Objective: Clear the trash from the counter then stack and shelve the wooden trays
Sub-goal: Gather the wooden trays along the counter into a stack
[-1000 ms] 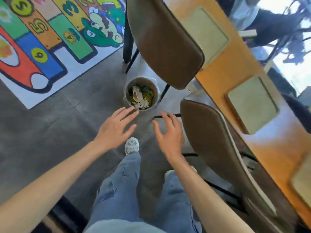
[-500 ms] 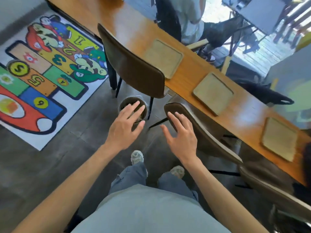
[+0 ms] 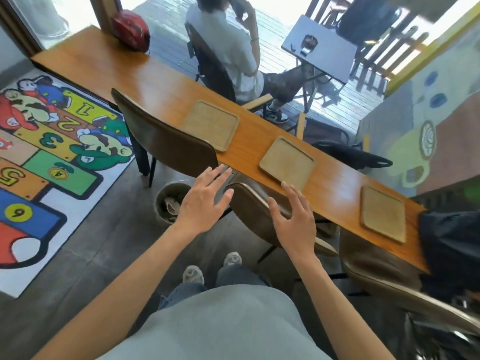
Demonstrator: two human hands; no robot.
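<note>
Our empty, spread right hand (image 3: 294,222) is nearest the middle square wooden tray (image 3: 287,162), just ahead; left hand (image 3: 205,201) open too.

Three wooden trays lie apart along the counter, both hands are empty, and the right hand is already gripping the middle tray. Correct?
Not quite. In the head view the right hand is open and grips nothing; the middle tray lies untouched. The rest holds.

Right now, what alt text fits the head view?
Both hands, left hand and right hand, hover open and empty before a wooden counter holding three empty wooden trays; a trash bin stands on the floor below.
</note>
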